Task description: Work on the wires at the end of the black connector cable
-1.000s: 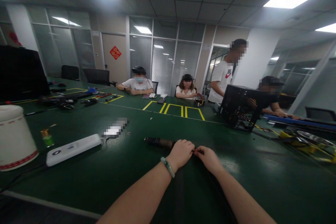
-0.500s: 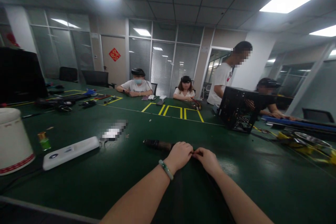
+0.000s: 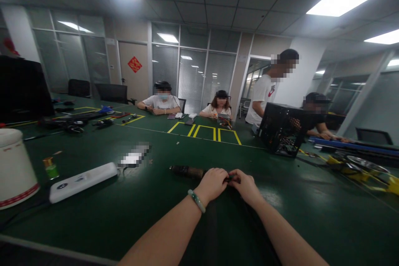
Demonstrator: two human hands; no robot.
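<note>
A dark, cylindrical tool [image 3: 190, 171] lies across the green table, its narrow metal tip pointing left. My left hand [image 3: 214, 181] is closed over the tool's right part, with fingers wrapped round it and a green bangle on the wrist. Close beside it, my right hand [image 3: 245, 185] pinches something small and dark at the tool's right end. The fingers hide most of that spot, so I cannot make out what is in the pinch. A black cord [image 3: 258, 224] runs toward me beside my right forearm.
Left of my hands are a white power strip [image 3: 84, 183], a small green bottle [image 3: 50, 169] and a white canister [image 3: 15, 170]. A black computer case [image 3: 282, 129] and yellow parts [image 3: 358, 170] stand right. Several people work around the table [image 3: 149, 212].
My right-hand fingers have shifted slightly at the tool's end, and a bit of dark green shows between them. My left hand stays on the tool. Across the table, one person's hands have moved.
</note>
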